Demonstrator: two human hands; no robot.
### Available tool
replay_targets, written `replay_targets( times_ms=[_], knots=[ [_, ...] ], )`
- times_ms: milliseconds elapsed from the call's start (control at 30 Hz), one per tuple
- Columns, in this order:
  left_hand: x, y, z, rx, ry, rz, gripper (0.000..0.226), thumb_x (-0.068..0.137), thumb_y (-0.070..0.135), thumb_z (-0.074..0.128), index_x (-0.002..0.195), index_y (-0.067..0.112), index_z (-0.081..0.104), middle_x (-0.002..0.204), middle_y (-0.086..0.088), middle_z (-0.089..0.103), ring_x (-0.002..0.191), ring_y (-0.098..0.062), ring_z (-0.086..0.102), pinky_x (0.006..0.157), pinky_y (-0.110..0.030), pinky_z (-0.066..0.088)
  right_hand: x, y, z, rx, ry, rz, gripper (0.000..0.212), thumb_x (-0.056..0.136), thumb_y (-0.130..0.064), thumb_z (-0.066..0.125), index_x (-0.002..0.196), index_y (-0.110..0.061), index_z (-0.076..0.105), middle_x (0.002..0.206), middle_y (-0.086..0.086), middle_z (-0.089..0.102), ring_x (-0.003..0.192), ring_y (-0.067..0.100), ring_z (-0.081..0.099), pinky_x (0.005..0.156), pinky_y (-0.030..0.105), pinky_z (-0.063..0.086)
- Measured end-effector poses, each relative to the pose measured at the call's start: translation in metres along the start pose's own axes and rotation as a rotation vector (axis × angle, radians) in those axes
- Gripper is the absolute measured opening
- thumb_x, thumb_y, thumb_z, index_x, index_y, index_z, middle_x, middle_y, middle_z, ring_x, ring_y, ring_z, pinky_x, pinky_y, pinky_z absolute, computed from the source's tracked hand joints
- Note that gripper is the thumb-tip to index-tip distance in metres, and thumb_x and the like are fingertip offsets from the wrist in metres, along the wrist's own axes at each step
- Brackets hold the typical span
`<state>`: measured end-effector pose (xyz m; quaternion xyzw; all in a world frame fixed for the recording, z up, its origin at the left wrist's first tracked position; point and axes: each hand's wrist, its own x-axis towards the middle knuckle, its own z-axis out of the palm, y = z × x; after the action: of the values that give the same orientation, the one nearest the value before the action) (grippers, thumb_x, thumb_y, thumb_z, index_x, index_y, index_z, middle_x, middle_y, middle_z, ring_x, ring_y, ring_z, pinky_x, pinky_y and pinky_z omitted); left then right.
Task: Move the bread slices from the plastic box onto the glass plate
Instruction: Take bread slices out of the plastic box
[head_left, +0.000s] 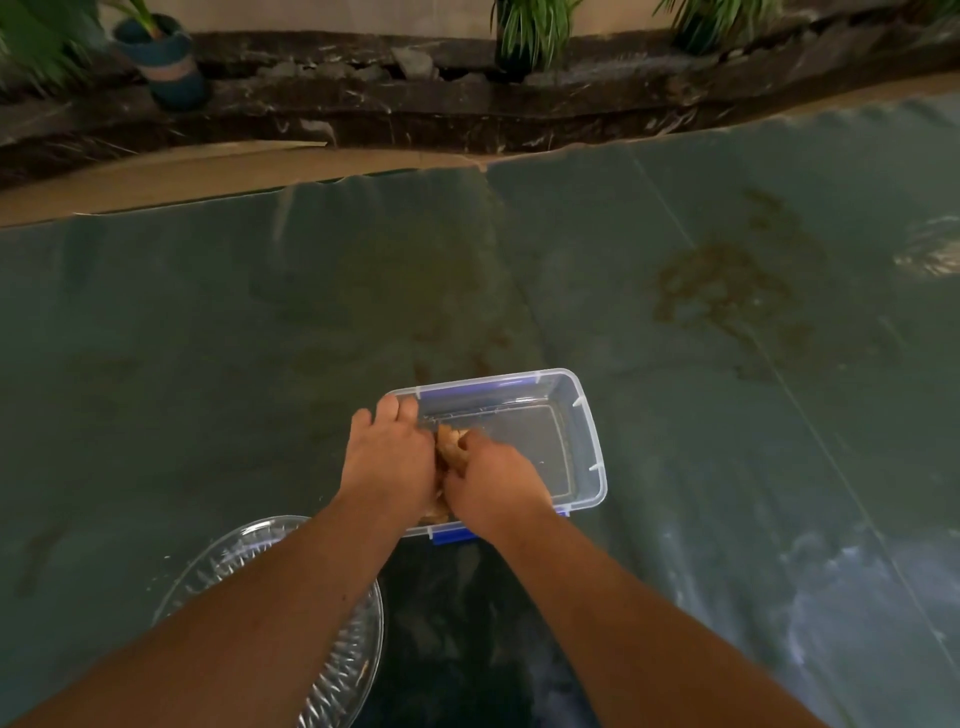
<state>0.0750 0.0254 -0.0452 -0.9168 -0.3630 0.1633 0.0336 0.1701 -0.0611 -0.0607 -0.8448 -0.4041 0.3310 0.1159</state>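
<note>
**Both hands gathering bread at the near-left end of the box**

A dark green sheet (675, 415) covers the work surface, stained in places; beyond its far edge runs a dark stone ledge (415, 104) with potted plants (161, 62). The clear plastic box (576, 415), blue-clipped and lidless, sits in the middle of the sheet, its right portion bare. The bread slices (451, 440) lie crowded into its near-left end, mostly hidden; only a brown edge shows between the hands, so their number cannot be told. The left hand (389, 457) curls over the box's left wall, fingers bent down against the bread's outer side, probably to brace it. The right hand (488, 478) reaches inside, fingers closed around the slices from the opposite side. Two-sided pressure suits soft, stacked slices that would otherwise fan apart. The glass plate (223, 561) waits just beside the box, near-left, partly under the left forearm, so the carry will be short. No bread can be made out on its visible part.
</note>
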Motion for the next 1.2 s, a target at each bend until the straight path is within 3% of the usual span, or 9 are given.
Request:
replay_targets(
  times_ms=[233,367,467,600,700,867,1000,1067,1200],
  knots=[
    [0.000,0.010,0.001,0.000,-0.006,0.020,0.046,0.085,0.056,0.052,0.117,0.029,0.068,0.123,-0.003,0.054,0.112,-0.024,0.038,0.089,-0.043,0.037,0.001,0.007,-0.003,0.008,0.073,0.072,0.010,0.103,-0.030,0.050,0.108,-0.024,0.058,0.087,0.000,0.064,0.076,0.022,0.062,0.072,0.039,0.050],
    [-0.001,0.013,-0.003,-0.090,-0.025,-0.043,0.049,0.082,0.058,0.057,0.118,0.025,0.060,0.119,-0.004,0.059,0.113,-0.025,0.044,0.092,-0.044,0.040,0.000,0.009,-0.004,0.010,0.054,0.071,0.010,0.104,-0.029,0.051,0.111,-0.023,0.056,0.087,0.000,0.061,0.075,0.021,0.059,0.077,0.043,0.054],
    [-0.002,0.015,-0.007,-0.172,0.007,-0.048,0.033,0.085,0.053,0.061,0.107,0.029,0.057,0.097,0.002,0.062,0.100,-0.021,0.047,0.088,-0.043,0.039,-0.001,0.007,-0.001,-0.011,0.029,0.054,0.013,0.105,-0.029,0.052,0.116,-0.024,0.055,0.096,0.003,0.067,0.078,0.021,0.059,0.084,0.046,0.056],
    [-0.002,0.014,-0.008,-0.363,0.071,-0.093,0.008,0.093,0.038,0.057,0.090,0.032,0.053,0.077,0.007,0.059,0.081,-0.017,0.050,0.081,-0.041,0.036,-0.005,0.001,0.000,-0.053,0.026,0.012,0.022,0.103,-0.025,0.056,0.125,-0.025,0.053,0.107,0.005,0.072,0.092,0.026,0.068,0.089,0.048,0.057],
    [-0.004,0.010,-0.011,-0.500,0.102,-0.134,0.006,0.095,0.036,0.056,0.091,0.032,0.056,0.078,0.005,0.065,0.067,-0.018,0.052,0.069,-0.037,0.038,-0.008,-0.004,-0.005,-0.031,0.083,-0.012,0.020,0.104,-0.024,0.055,0.124,-0.025,0.056,0.104,0.003,0.072,0.085,0.024,0.066,0.086,0.047,0.057],
    [-0.009,-0.010,-0.035,-0.888,0.149,-0.198,0.008,0.087,0.033,0.067,0.092,0.030,0.060,0.088,0.004,0.065,0.077,-0.022,0.060,0.064,-0.036,0.047,-0.019,-0.026,-0.031,0.063,0.235,-0.077,0.019,0.102,-0.024,0.048,0.116,-0.022,0.060,0.092,0.002,0.071,0.076,0.021,0.060,0.073,0.039,0.050],
    [-0.025,-0.047,-0.056,-1.119,0.199,-0.291,0.016,0.080,0.034,0.074,0.087,0.035,0.060,0.080,0.011,0.067,0.071,-0.007,0.063,0.058,-0.029,0.047,-0.032,-0.060,-0.048,0.171,0.264,-0.115,0.006,0.096,-0.026,0.053,0.099,-0.025,0.058,0.080,-0.004,0.064,0.069,0.018,0.058,0.066,0.035,0.044],
    [-0.040,-0.071,-0.059,-1.195,0.200,-0.345,0.017,0.080,0.036,0.077,0.087,0.037,0.062,0.079,0.014,0.068,0.068,-0.001,0.063,0.057,-0.027,0.048,-0.038,-0.078,-0.047,0.164,0.236,-0.121,0.004,0.097,-0.029,0.055,0.094,-0.027,0.057,0.080,-0.007,0.063,0.067,0.010,0.057,0.066,0.031,0.044],
    [-0.081,-0.123,-0.047,-1.313,0.149,-0.436,0.018,0.084,0.022,0.081,0.088,0.034,0.068,0.081,0.010,0.067,0.070,-0.008,0.068,0.058,-0.038,0.061,-0.058,-0.114,-0.028,0.251,0.161,-0.089,0.021,0.099,-0.044,0.053,0.085,-0.029,0.056,0.079,-0.009,0.063,0.071,0.010,0.059,0.073,0.035,0.048]
  ],
)
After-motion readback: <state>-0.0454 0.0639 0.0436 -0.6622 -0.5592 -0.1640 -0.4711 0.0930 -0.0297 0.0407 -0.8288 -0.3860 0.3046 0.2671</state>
